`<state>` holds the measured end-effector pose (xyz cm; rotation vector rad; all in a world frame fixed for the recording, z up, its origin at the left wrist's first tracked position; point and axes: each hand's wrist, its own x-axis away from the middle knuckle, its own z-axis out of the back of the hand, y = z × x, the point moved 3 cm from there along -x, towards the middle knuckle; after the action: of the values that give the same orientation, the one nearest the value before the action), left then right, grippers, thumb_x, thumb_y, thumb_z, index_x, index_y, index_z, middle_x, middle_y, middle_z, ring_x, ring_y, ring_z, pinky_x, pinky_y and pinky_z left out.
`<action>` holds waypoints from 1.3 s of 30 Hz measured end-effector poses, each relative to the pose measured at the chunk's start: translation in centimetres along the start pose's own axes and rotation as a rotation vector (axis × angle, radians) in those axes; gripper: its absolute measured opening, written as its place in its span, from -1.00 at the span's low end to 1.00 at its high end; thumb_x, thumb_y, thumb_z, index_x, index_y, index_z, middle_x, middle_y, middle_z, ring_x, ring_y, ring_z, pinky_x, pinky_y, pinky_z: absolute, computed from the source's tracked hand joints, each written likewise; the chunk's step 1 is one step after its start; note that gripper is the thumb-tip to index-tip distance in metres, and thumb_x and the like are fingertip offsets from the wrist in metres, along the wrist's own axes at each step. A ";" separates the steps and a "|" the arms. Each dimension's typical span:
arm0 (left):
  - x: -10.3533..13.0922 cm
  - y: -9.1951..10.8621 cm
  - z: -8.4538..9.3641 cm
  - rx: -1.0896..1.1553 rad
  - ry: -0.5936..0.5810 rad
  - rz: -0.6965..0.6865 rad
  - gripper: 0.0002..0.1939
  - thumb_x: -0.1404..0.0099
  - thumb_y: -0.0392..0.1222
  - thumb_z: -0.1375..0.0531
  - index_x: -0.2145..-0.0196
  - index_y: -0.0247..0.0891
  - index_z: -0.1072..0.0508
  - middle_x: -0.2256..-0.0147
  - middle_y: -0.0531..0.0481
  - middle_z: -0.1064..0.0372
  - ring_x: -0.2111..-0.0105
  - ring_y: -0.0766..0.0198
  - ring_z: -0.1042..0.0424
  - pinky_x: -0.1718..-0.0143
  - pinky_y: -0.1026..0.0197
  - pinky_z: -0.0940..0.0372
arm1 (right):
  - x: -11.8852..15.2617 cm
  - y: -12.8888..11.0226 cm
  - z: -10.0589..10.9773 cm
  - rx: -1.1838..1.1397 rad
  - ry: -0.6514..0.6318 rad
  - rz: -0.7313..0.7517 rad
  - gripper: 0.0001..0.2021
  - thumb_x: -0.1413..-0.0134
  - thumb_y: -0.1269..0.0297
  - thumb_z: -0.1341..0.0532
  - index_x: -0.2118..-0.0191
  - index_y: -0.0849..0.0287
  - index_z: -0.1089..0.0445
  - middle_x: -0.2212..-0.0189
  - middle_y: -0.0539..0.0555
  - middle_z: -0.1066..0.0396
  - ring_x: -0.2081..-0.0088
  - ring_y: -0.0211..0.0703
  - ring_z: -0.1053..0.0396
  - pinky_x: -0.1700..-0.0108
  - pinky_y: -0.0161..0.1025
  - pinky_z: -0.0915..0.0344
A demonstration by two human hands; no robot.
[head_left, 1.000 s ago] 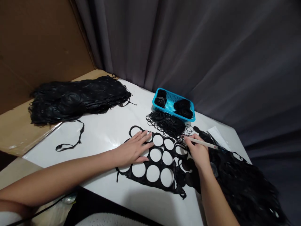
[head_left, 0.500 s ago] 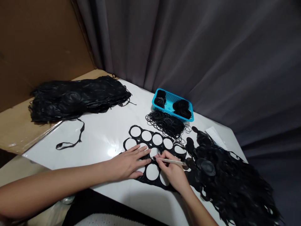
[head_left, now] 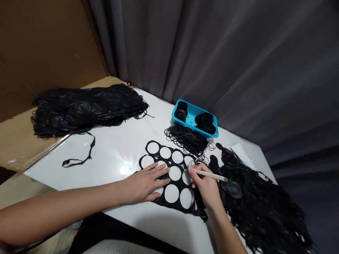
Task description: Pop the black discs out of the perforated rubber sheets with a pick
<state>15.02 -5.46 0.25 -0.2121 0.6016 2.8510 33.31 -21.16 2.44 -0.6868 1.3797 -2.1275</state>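
My left hand [head_left: 148, 182] lies flat, fingers spread, on a black rubbery sheet [head_left: 180, 184] punched with rows of large round holes. White table shows through the holes. In my right hand [head_left: 208, 188] is a slim pale stick [head_left: 209, 174], pinched like a pen. Its tip is at a hole on the sheet's right side, and a thin black loop seems to stand near it. The fingers partly cover that spot. Just beyond the sheet lies a loose heap of thin black rings [head_left: 188, 139].
A blue basket [head_left: 191, 116] with black ring bundles stands behind the heap. A big pile of black scrap sheet [head_left: 262, 204] spreads to the right. Stacked black sheets [head_left: 87, 109] lie back left, with a stray black strip [head_left: 79, 163] nearby. A grey curtain [head_left: 225, 53] hangs behind the table.
My right hand has moved right and slightly away from me with the stick, from a middle hole to one farther right. My left hand has stayed in place.
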 end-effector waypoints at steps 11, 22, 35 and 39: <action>0.0 0.1 0.0 0.009 0.001 -0.002 -0.45 -0.40 -0.05 -0.21 -0.28 -0.20 -0.25 -0.36 -0.22 -0.03 -0.35 -0.06 -0.05 -0.38 -0.08 0.11 | 2.6 1.1 -3.0 0.246 -0.201 0.159 -0.73 -0.23 0.11 -0.21 0.46 0.08 -0.30 0.34 0.06 -0.56 0.39 -0.12 -0.39 0.29 -0.22 -0.25; 0.1 -0.1 -0.4 0.021 0.013 -0.004 -0.41 -0.38 -0.07 -0.22 -0.31 -0.18 -0.21 -0.38 -0.18 0.00 -0.37 -0.04 -0.02 -0.39 -0.06 0.14 | 2.5 1.2 -3.1 0.264 -0.202 0.189 -0.77 -0.26 0.15 -0.20 0.43 0.08 -0.32 0.30 0.07 -0.54 0.32 -0.09 -0.44 0.27 -0.22 -0.30; 0.2 -0.1 0.1 -0.018 -0.022 0.035 -0.41 -0.33 -0.06 -0.27 -0.27 -0.11 -0.28 -0.43 -0.22 0.28 -0.39 -0.38 0.23 -0.31 -0.33 0.08 | -0.5 0.2 0.9 0.845 0.236 0.487 -0.80 -0.29 0.27 -0.03 0.38 0.08 -0.28 0.34 0.17 -0.38 0.28 0.01 -0.30 0.24 -0.16 -0.22; 0.2 -0.1 0.4 -0.010 -0.024 0.043 -0.43 -0.34 -0.03 -0.26 -0.26 -0.10 -0.29 -0.43 -0.22 0.27 -0.39 -0.38 0.23 -0.30 -0.33 0.08 | -3.6 0.2 5.5 0.731 0.472 0.319 -0.72 -0.23 0.07 -0.08 0.46 0.07 -0.17 0.52 0.03 -0.31 0.44 -0.09 -0.25 0.34 -0.23 -0.15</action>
<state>14.77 -5.14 0.53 -0.1677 0.5948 2.8936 39.64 -22.51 3.68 0.3157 0.7224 -2.3585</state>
